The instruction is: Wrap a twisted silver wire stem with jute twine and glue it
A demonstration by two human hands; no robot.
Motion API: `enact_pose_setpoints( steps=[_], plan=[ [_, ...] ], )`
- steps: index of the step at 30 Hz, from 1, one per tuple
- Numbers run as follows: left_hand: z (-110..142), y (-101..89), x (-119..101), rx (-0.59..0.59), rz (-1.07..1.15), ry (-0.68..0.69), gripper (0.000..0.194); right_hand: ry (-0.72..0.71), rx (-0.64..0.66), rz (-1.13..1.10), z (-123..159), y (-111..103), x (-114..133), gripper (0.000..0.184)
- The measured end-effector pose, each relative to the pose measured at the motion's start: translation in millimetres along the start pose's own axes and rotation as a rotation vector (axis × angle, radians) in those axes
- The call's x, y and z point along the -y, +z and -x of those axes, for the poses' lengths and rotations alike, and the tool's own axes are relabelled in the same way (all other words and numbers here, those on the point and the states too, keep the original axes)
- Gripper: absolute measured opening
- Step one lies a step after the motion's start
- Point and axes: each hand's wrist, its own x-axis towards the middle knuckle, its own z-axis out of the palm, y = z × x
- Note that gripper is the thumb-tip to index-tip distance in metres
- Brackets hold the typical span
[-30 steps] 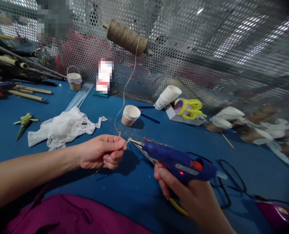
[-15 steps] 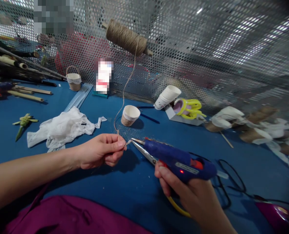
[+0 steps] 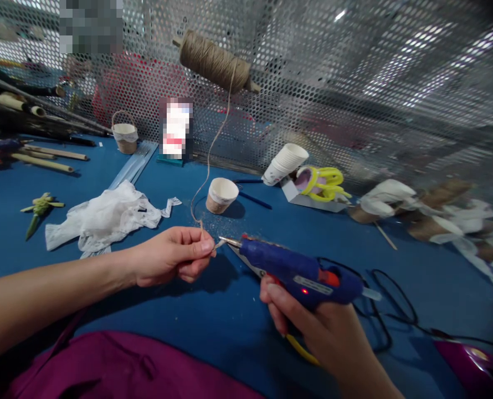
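My left hand point(image 3: 178, 255) pinches the end of a length of twine point(image 3: 208, 160), which runs up to a twine spool point(image 3: 213, 60) on the mesh panel. My right hand point(image 3: 308, 316) is wrapped round a blue hot glue gun point(image 3: 288, 266) with a red light lit on its side. Its metal nozzle is at the short twine end sticking out past my left fingertips; whether it touches I cannot tell. Scissors with a yellow handle point(image 3: 302, 350) lie under the gun, partly hidden by it. Just beyond my hands stands a small paper cup point(image 3: 222, 195) wrapped in twine and lace.
Crumpled white lace point(image 3: 113, 216) lies left of the cup. A small handled basket point(image 3: 125, 138) and a blurred-out phone point(image 3: 175, 128) stand by the mesh. Stacked paper cups point(image 3: 286, 163), yellow scissors point(image 3: 327, 184) and ribbon rolls point(image 3: 385, 199) are at right. A black cord point(image 3: 412, 321) trails rightward.
The glue gun in my right hand has shifted slightly left, its nozzle closer to the twine end. The twine hangs a little slacker near my left hand, which is almost still.
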Motion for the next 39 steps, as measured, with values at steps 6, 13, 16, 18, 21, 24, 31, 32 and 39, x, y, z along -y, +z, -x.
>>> enact_pose_setpoints(
  steps=[6, 13, 16, 18, 21, 24, 31, 32, 39],
  plan=[
    [-1.4, 0.0, -2.2, -0.098, -0.098, 0.084, 0.022, 0.035, 0.003, 0.051, -1.1, -2.0, -0.1, 0.029],
    [-1.7, 0.3, -5.8, -0.317, -0.489, 0.233, 0.017, -0.002, -0.090, 0.014, -0.5, -3.4, 0.7, 0.022],
    [-0.7, 2.2, -5.9, -0.322, -0.644, 0.277, 0.014, 0.007, -0.069, 0.035, 0.1, -3.0, 0.8, 0.024],
    [0.0, 2.5, -5.1, -0.329, -0.730, 0.304, 0.014, 0.026, -0.067, 0.061, 0.2, -3.0, 1.0, 0.026],
    [0.8, 1.2, -3.1, -0.347, -0.849, 0.354, 0.015, 0.047, -0.082, 0.091, 0.2, -2.9, 2.6, 0.030],
    [1.7, -0.7, -2.4, -0.367, -0.948, 0.408, 0.015, 0.044, -0.093, 0.072, 0.0, -2.9, 5.9, 0.028],
    [5.0, -0.1, -6.0, -0.382, -1.250, 0.562, 0.011, 0.032, -0.057, 0.046, -0.6, -4.2, 7.0, 0.027],
    [5.2, 0.1, -6.4, -0.378, -1.286, 0.585, 0.011, 0.038, -0.039, 0.042, -0.7, -4.5, 6.2, 0.026],
    [5.0, 0.6, -7.9, -0.371, -1.392, 0.599, 0.012, 0.019, -0.048, -0.018, 1.2, -6.4, 4.9, 0.023]
  ],
)
